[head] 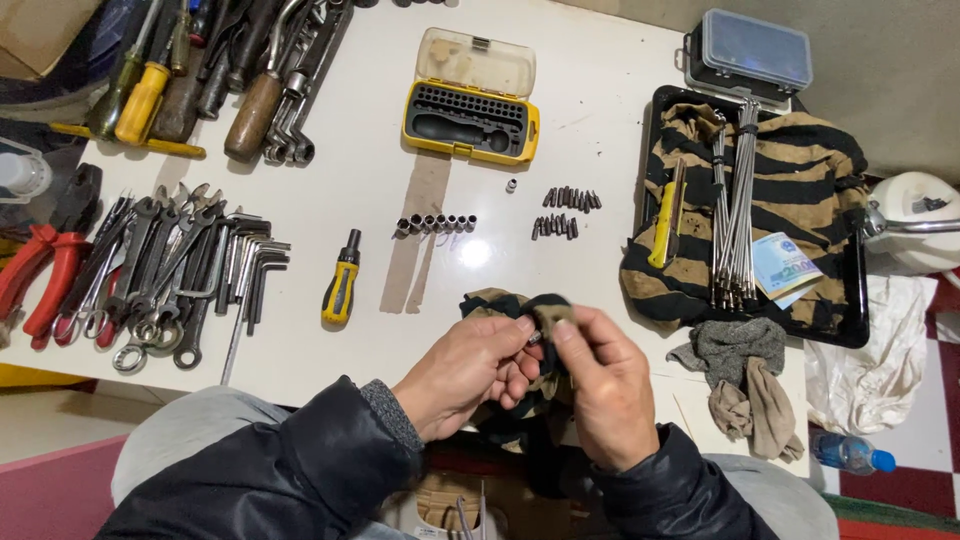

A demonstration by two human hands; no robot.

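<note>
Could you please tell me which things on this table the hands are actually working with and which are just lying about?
In hand: left hand, right hand, striped rag, a small metal piece.

Lying about: bit case, sockets, bits, screwdriver, wrenches.

The counter is white. The bit case is yellow and black with a clear lid. The small screwdriver has a yellow and black handle. The cloth in the black tray is tan with black stripes, like the rag the hands hold. The pliers have red grips.
</note>
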